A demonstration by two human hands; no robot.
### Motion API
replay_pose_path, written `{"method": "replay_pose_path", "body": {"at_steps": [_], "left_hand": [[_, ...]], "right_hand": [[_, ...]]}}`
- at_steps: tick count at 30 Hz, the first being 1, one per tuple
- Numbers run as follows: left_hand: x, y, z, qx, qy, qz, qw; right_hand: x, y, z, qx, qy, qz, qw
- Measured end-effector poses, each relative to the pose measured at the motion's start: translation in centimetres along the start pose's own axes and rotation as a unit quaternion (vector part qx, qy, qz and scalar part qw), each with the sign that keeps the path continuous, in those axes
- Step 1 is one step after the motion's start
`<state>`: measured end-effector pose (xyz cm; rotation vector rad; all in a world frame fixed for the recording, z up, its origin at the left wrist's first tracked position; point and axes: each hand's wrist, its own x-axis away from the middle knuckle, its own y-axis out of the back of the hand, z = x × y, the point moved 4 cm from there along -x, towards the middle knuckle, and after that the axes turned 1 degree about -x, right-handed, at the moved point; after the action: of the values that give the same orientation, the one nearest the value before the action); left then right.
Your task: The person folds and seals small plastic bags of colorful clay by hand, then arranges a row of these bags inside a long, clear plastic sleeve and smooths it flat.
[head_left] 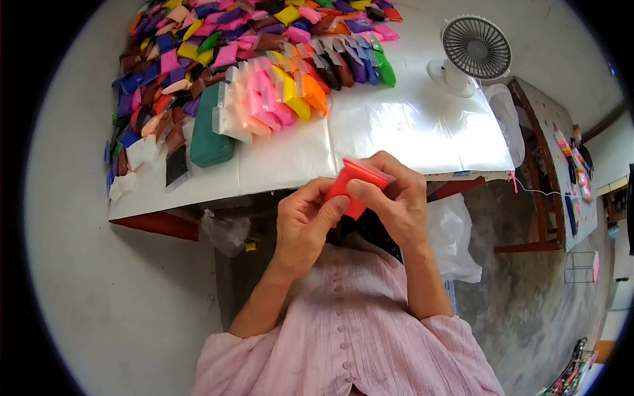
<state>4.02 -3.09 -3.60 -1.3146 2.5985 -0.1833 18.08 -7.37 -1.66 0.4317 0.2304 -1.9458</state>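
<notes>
Held in both hands, just off the table's front edge, is a bright red packet (pixel 356 179) in what looks like clear plastic. My left hand (pixel 306 221) pinches its lower left side between thumb and fingers. My right hand (pixel 394 201) grips the other side, thumb pressed on the front and fingers behind it. What fills the packet cannot be made out. Beyond it on the table, a row of packets in several colours, among them an orange packet (pixel 312 92) and a green packet (pixel 383 65), leans against a dark green block (pixel 212 125).
A big heap of coloured packets (pixel 198 46) covers the table's back left. White paper scraps (pixel 142 153) lie at its left side. A small fan (pixel 456 76) stands on the silvery table cover (pixel 396 132). Plastic bags (pixel 452 237) hang below; a wooden side table (pixel 541 165) is at right.
</notes>
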Motion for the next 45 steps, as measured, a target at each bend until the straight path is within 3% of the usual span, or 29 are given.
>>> {"method": "replay_pose_path", "body": {"at_steps": [7, 10, 13, 17, 20, 24, 26, 30, 34, 37, 41, 45], "left_hand": [[0.2, 0.0, 0.5, -0.059, -0.006, 0.016, 0.998], [0.2, 0.2, 0.4, -0.028, -0.001, -0.018, 0.999], [-0.1, 0.6, 0.3, 0.005, 0.001, -0.068, 0.998], [-0.2, 0.5, 0.6, 0.003, 0.005, -0.057, 0.998], [-0.3, 0.3, 0.0, -0.014, 0.031, -0.052, 0.998], [0.0, 1.1, -1.0, -0.211, -0.097, -0.037, 0.972], [0.1, 0.6, -1.8, -0.264, -0.179, -0.024, 0.947], [0.2, 0.6, -2.2, -0.353, -0.250, -0.025, 0.901], [0.2, 0.6, -2.2, -0.376, -0.270, -0.045, 0.885], [0.2, 0.6, -2.3, -0.371, -0.274, -0.065, 0.885], [0.2, 1.2, -2.1, -0.375, -0.261, -0.083, 0.886], [0.1, 0.9, -2.0, -0.372, -0.266, -0.090, 0.885]], "right_hand": [[-0.3, -0.5, 0.1, 0.025, 0.019, -0.002, 1.000], [-0.1, -0.6, 0.0, -0.038, -0.062, -0.006, 0.997], [0.3, -0.5, 0.1, -0.111, -0.088, -0.022, 0.990], [0.8, -0.6, -0.7, -0.060, -0.097, -0.028, 0.993], [0.5, -0.5, -0.7, -0.106, -0.128, -0.054, 0.985], [0.4, 0.6, -2.0, -0.127, -0.218, -0.053, 0.966], [0.3, 0.2, -1.6, -0.142, -0.211, -0.067, 0.965], [0.3, -0.5, -1.7, -0.143, -0.202, -0.093, 0.964], [0.3, -0.6, -1.8, -0.136, -0.185, -0.088, 0.969], [0.4, 0.0, -1.2, -0.093, -0.230, -0.049, 0.967], [1.4, 0.9, -0.5, 0.161, -0.033, -0.097, 0.982], [2.0, -0.1, 1.8, 0.269, 0.136, 0.014, 0.953]]}}
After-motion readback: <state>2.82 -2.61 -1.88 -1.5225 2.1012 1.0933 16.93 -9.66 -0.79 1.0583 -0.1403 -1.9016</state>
